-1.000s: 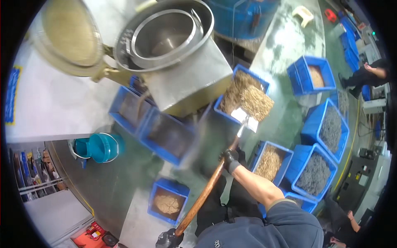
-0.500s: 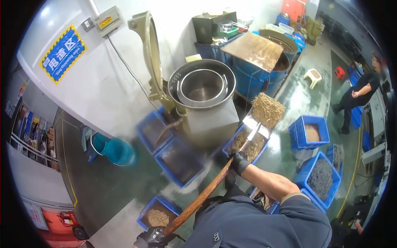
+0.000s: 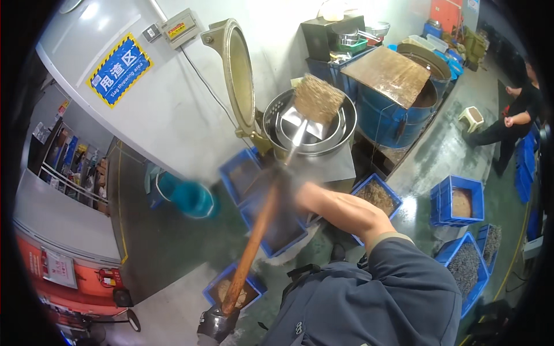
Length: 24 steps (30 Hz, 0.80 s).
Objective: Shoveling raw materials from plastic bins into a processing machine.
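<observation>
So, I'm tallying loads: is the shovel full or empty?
Loaded, not empty: the shovel carries a brown, flaky clump on its metal blade, seen over the round drum.

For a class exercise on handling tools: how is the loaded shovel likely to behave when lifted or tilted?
The shovel seems stiff, given its straight wooden handle. It probably feels end-heavy, with brown material heaped at the far end. That load might slide off if tipped, as it sits uncovered.

1 shovel (image 3: 267, 213), 2 gloved hands (image 3: 218, 323), 1 hinged lid (image 3: 239, 72), 1 stool (image 3: 474, 117), 7+ blue crates (image 3: 441, 204).
</observation>
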Motion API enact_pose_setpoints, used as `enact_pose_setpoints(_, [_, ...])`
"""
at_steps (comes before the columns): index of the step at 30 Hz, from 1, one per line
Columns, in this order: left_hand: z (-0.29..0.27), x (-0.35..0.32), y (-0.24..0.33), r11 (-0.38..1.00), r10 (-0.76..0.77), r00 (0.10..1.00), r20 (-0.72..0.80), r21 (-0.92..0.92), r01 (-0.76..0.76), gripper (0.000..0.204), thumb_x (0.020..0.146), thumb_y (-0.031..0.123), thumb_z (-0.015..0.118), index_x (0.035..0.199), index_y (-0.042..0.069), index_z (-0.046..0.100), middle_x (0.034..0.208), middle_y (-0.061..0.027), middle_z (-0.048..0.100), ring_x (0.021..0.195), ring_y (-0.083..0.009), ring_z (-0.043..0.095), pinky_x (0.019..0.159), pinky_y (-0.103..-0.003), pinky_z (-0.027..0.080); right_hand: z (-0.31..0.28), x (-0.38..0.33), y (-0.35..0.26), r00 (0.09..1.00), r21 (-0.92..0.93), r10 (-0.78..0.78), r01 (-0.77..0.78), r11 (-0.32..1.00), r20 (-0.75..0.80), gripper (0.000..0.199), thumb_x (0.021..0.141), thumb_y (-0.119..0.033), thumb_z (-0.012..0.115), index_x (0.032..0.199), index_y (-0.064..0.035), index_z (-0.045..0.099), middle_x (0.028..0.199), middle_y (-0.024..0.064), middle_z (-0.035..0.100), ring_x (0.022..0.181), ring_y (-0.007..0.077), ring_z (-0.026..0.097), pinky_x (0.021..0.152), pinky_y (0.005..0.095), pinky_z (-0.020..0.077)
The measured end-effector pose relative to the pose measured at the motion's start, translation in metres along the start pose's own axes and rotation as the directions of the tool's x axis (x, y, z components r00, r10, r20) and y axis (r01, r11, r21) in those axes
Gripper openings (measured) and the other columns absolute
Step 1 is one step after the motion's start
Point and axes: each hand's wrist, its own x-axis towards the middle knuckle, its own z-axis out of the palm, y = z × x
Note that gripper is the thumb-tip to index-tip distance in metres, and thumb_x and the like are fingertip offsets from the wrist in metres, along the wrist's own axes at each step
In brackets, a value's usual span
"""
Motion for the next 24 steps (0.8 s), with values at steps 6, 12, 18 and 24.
enact_pose_setpoints(6, [0.041, 0.019, 0.058, 0.908, -0.231, 0.912, -0.338, 0.263, 0.327, 0.038, 0.082, 0.044, 0.065, 0.09, 0.007, 0.063, 0.08, -0.02, 0.067, 0.074, -0.0393, 0.066, 0.067, -0.049, 0.052, 0.121, -0.032, -0.072, 0.971, 0.052, 0.169, -0.18, 0.982, 0.172, 0.011, 0.091, -0.014, 0.051, 0.082, -0.0103, 0.055, 0.065, 0.0063, 0.056, 0.057, 0.0236, 0.058, 0.052, 0.0393, 0.0522])
enact_pose_setpoints(12, [0.091, 0.057, 0.088, 0.964, -0.06, 0.848, -0.527, 0.191, 0.187, 0.02, 0.084, 0.029, 0.061, 0.087, 0.01, 0.064, 0.075, -0.0189, 0.065, 0.072, -0.0415, 0.064, 0.062, -0.051, 0.05, 0.072, 0.073, -0.055, 0.894, 0.448, -0.002, -0.223, 0.865, 0.448, 0.015, 0.095, -0.022, 0.051, 0.088, -0.0103, 0.056, 0.068, 0.0067, 0.058, 0.061, 0.0238, 0.06, 0.056, 0.0407, 0.0538])
enact_pose_setpoints(18, [0.115, 0.048, 0.095, 0.918, -0.29, 0.857, -0.426, 0.131, 0.375, 0.019, 0.085, 0.028, 0.06, 0.089, 0.009, 0.064, 0.079, -0.0194, 0.066, 0.078, -0.0416, 0.064, 0.066, -0.05, 0.05, 0.054, 0.046, -0.03, 0.964, 0.267, 0.112, -0.177, 0.947, 0.243, 0.025, 0.09, -0.03, 0.063, 0.079, -0.0084, 0.055, 0.063, 0.005, 0.054, 0.056, 0.0212, 0.056, 0.054, 0.0365, 0.0507])
enact_pose_setpoints(24, [0.138, 0.048, 0.072, 0.931, -0.288, 0.876, -0.387, 0.101, 0.351, 0.021, 0.084, 0.026, 0.059, 0.094, 0.009, 0.066, 0.079, -0.0206, 0.066, 0.078, -0.043, 0.064, 0.067, -0.051, 0.05, 0.022, 0.015, -0.036, 0.94, 0.227, 0.178, -0.249, 0.942, 0.293, 0.026, 0.093, -0.034, 0.057, 0.088, -0.0093, 0.062, 0.06, 0.002, 0.054, 0.054, 0.0154, 0.053, 0.052, 0.0296, 0.0482])
